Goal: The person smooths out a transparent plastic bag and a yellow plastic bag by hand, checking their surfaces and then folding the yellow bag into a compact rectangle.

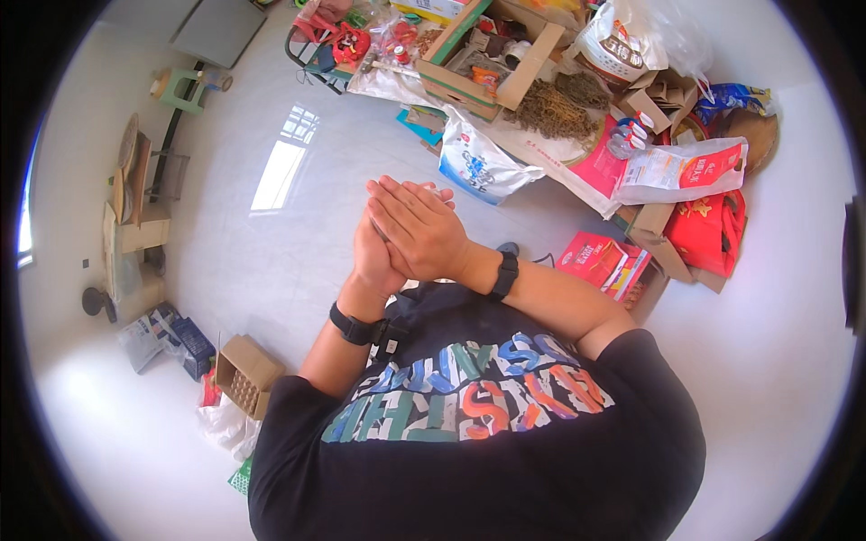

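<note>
My right hand lies across my left hand, palm to palm, in front of my chest. The fingers of the right hand are straight and side by side. Most of the left hand is covered, and a few of its fingertips show past the right hand. What may be between the palms is hidden. Each wrist wears a black strap, and the left wrist strap has a small dark box on it. Beyond the hands, a white and blue plastic sack hangs at the edge of a loaded table.
On the table stand an open cardboard box of packets, a heap of dried plants and several spray bottles. Red cartons are on the floor at right. An open egg box and a green stool are at left.
</note>
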The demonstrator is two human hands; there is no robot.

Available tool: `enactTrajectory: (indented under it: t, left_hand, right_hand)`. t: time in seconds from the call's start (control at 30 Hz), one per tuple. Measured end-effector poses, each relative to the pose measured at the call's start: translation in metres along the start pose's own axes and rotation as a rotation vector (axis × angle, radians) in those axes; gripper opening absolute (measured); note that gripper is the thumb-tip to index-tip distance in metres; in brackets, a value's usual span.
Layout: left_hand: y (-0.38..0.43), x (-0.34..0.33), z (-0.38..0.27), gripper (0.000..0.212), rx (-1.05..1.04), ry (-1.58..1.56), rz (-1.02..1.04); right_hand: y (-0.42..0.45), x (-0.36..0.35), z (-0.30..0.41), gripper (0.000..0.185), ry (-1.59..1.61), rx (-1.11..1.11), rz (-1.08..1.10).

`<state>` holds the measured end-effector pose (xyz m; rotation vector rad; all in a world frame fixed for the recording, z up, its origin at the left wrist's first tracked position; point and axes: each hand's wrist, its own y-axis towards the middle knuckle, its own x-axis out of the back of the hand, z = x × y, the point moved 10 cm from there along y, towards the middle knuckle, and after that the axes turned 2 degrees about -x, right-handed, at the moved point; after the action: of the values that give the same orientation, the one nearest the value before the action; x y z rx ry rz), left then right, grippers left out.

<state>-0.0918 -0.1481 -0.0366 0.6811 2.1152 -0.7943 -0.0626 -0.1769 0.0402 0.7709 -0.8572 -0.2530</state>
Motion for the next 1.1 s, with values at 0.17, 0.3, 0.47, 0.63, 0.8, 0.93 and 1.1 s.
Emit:
enactTrajectory:
  t: [0.17, 0.3, 0.47, 0.63, 0.8, 0.93, 1.1]
  left_hand:
    - [-0.013, 0.037, -0.052, 0.060, -0.012, 0.006, 0.032]
    - [-0.028, 0.066, -0.102, 0.060, -0.021, 0.014, 0.069]
    - [-0.042, 0.099, -0.146, 0.060, -0.021, 0.016, 0.103]
    - [-0.046, 0.111, -0.165, 0.059, 0.001, -0.004, 0.141]
    - [-0.043, 0.101, -0.163, 0.058, 0.049, -0.026, 0.186]
    - [-0.042, 0.083, -0.144, 0.059, 0.289, -0.447, 0.119]
    - [-0.031, 0.061, -0.114, 0.059, 0.287, -0.189, 0.226]
  right_hand:
    - [0.033, -0.057, 0.028, 0.045, -0.023, 0.001, 0.004]
    - [0.064, -0.104, 0.052, 0.042, -0.088, 0.004, 0.007]
    - [0.089, -0.154, 0.075, 0.045, -0.112, -0.002, 0.012]
    - [0.101, -0.173, 0.085, 0.047, -0.168, -0.030, 0.037]
    - [0.102, -0.167, 0.086, 0.051, -0.165, -0.063, 0.015]
    - [0.096, -0.154, 0.077, 0.054, -0.209, -0.102, -0.019]
    - [0.062, -0.127, 0.058, 0.059, -0.228, -0.189, -0.027]
